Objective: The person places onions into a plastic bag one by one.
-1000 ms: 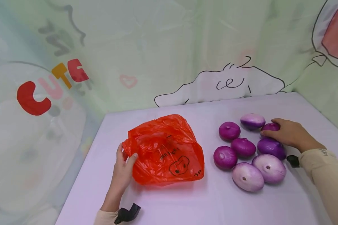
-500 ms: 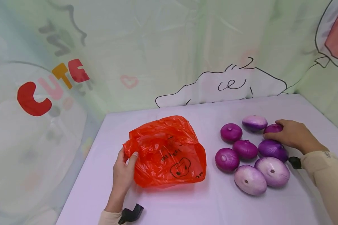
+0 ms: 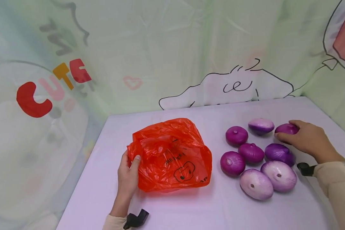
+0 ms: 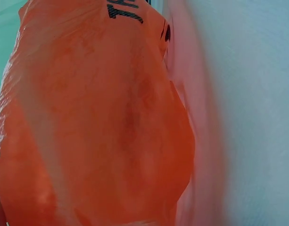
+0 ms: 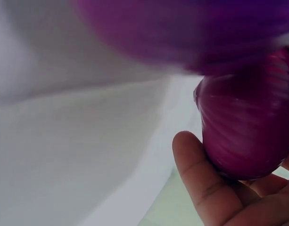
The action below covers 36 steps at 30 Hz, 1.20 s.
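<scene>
On the left of the table, my left hand (image 3: pixel 128 171) pinches the side edge of a red plastic bag (image 3: pixel 172 155) between thumb and fingers. The bag lies puffed up, its black print facing up, and fills most of the left wrist view. At the back right, my right hand (image 3: pixel 313 139) holds a small magenta onion (image 3: pixel 287 128) with fingers and thumb around its sides. The right wrist view shows that same onion (image 5: pixel 248 117) against my fingers (image 5: pixel 205 183). A darker purple onion (image 3: pixel 279 154) lies just in front of the held one.
Several other onions sit in a loose group: a pale-topped one (image 3: pixel 261 126) at the back, magenta ones (image 3: pixel 237 135) on the left, and two whitish ones (image 3: pixel 256 184) at the front. A printed curtain (image 3: pixel 149 57) rises behind the white table (image 3: pixel 189 210).
My right hand has moved a little to the right with the magenta onion, opening a gap from the pale-topped onion. The left hand keeps its hold on the bag.
</scene>
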Each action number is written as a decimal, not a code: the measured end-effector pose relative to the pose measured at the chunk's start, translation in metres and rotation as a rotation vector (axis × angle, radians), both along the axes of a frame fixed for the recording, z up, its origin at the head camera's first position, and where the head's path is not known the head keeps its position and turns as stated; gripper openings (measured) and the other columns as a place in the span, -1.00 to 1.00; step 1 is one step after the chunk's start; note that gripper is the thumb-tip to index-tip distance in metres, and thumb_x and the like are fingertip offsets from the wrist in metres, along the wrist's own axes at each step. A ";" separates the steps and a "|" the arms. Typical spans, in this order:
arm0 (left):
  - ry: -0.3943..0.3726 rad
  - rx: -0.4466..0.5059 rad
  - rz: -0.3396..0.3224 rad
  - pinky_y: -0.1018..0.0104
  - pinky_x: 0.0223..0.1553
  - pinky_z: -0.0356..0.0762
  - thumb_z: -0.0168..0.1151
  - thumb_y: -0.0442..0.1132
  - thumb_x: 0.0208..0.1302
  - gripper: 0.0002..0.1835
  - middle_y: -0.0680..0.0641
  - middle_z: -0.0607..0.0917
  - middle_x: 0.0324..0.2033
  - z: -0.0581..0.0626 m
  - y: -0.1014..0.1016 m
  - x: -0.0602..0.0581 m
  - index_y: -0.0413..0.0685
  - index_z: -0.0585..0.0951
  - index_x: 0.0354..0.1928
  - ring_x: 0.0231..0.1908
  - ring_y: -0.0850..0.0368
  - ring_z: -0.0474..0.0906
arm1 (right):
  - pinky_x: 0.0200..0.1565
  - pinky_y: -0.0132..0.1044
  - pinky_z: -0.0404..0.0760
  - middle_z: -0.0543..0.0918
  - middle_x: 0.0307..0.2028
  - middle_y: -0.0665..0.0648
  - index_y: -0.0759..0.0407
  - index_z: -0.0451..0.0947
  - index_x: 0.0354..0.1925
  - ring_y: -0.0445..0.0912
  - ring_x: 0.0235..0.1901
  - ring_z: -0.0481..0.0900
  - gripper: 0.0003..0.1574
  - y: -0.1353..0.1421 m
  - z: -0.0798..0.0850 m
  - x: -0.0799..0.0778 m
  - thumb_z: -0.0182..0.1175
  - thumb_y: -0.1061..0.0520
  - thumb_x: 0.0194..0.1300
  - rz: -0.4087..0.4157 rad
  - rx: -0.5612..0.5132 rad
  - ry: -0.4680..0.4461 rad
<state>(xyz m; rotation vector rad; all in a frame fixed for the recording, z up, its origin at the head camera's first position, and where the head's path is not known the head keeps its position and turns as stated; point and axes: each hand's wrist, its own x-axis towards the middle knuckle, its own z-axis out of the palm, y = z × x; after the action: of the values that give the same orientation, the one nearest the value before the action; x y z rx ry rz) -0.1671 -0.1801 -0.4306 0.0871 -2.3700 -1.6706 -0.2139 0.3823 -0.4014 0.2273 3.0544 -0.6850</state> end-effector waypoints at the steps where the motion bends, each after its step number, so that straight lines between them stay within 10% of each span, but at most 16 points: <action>1: 0.004 0.012 -0.002 0.01 0.17 0.66 0.08 -0.12 0.61 -0.42 -0.09 0.50 0.39 -0.001 0.000 0.000 -0.02 0.27 0.56 0.27 -0.06 0.53 | 0.03 0.53 0.48 0.30 0.19 0.81 0.61 0.15 0.42 0.61 0.08 0.33 0.26 -0.002 0.002 0.001 0.20 -0.44 0.38 -0.013 -0.005 0.009; 12: 0.041 0.055 0.028 0.46 -0.03 0.68 -0.01 -0.03 0.65 -0.58 -0.15 0.67 0.14 -0.006 0.003 0.000 -0.08 0.49 0.35 0.03 -0.13 0.63 | 0.09 0.58 0.37 0.28 0.27 0.80 0.51 0.08 0.52 0.64 0.19 0.24 0.24 -0.026 0.025 0.017 0.21 -0.40 0.40 -0.064 -0.076 0.105; 36: 0.135 0.104 -0.004 0.32 0.04 0.71 -0.04 -0.12 0.67 -0.59 -0.14 0.67 0.19 -0.011 0.004 0.001 -0.11 0.50 0.38 0.05 -0.22 0.63 | -0.06 0.39 0.55 0.39 0.31 0.65 0.25 0.17 0.59 0.51 0.18 0.39 0.14 -0.105 0.067 0.050 0.37 -0.27 0.34 -0.016 -0.240 0.221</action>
<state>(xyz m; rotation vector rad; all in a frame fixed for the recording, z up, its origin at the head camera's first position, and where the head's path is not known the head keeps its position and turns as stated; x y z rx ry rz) -0.1657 -0.1766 -0.4419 -0.0117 -2.1874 -1.7435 -0.1635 0.2770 -0.3348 0.1846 3.1337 -1.1394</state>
